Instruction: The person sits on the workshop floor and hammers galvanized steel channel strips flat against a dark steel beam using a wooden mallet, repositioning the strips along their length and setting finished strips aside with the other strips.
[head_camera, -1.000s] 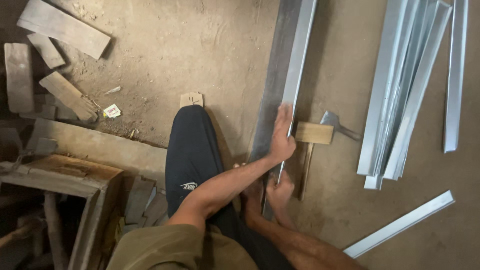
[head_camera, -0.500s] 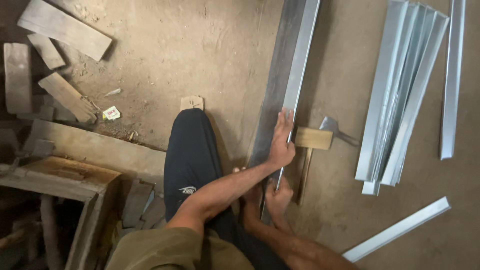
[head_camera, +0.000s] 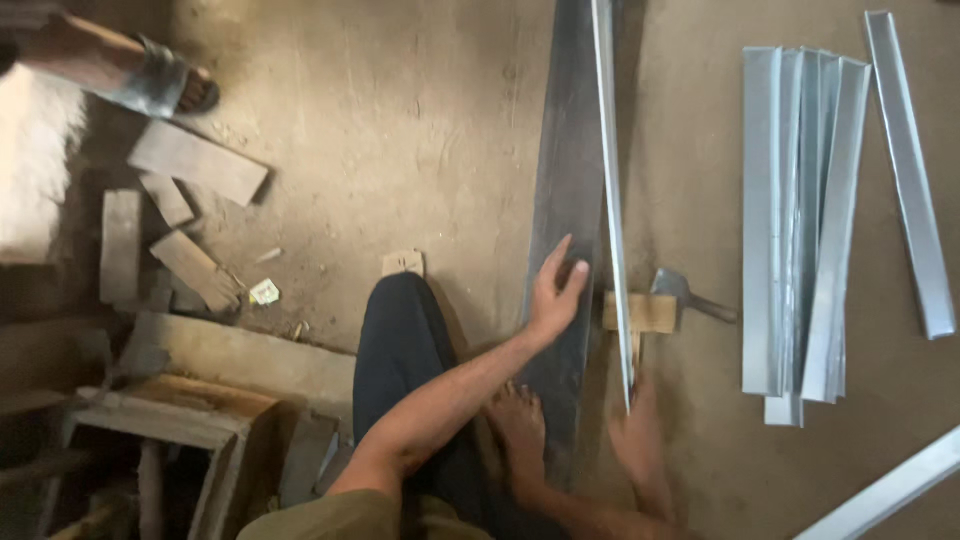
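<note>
A long grey metal sheet (head_camera: 565, 170) lies on the dirt floor with its right edge (head_camera: 608, 200) folded upright. My left hand (head_camera: 555, 292) rests flat on the sheet with its fingers spread and holds nothing. A bare foot (head_camera: 520, 425) presses on the sheet's near end. My right hand (head_camera: 636, 440) is blurred, low beside the folded edge and at the handle of a wooden mallet (head_camera: 640, 312). Whether it grips anything is unclear. A metal chisel-like tool (head_camera: 692, 296) lies just right of the mallet head.
A stack of folded metal strips (head_camera: 800, 230) lies at the right, with single strips (head_camera: 912, 180) beyond and at the bottom right (head_camera: 890, 490). Wooden offcuts (head_camera: 198, 165) and a wooden frame (head_camera: 170, 420) are on the left. Another person's sandalled foot (head_camera: 155, 80) stands at the top left.
My left hand has left the folded edge and now lies flat on the sheet. My right hand has shifted right toward the mallet handle. The view moved, bringing in the sandalled foot.
</note>
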